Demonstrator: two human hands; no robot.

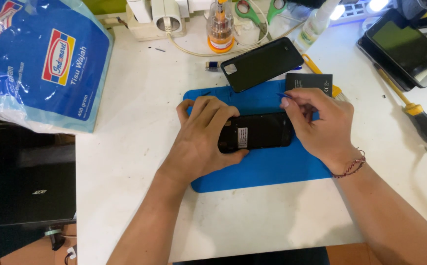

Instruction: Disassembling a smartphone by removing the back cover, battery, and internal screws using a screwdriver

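The black opened phone [262,131] lies flat lengthwise on the blue mat, back cover off.

Both forearms are bare, with no sleeves in view. The right hand [321,125] has a thin braided red cord bracelet [353,166] around its wrist. The left hand [201,137] wears no rings or bands.

**Where everything sits on my bench**

The opened phone [262,131] lies on the mat [262,169], between my left hand [201,135] and my right hand [319,125]. Behind it, the back cover [261,64] overlaps the mat's far edge, with the battery [309,81] just to its right. A tissue pack [42,64] sits far left and a screwdriver [419,115] far right.
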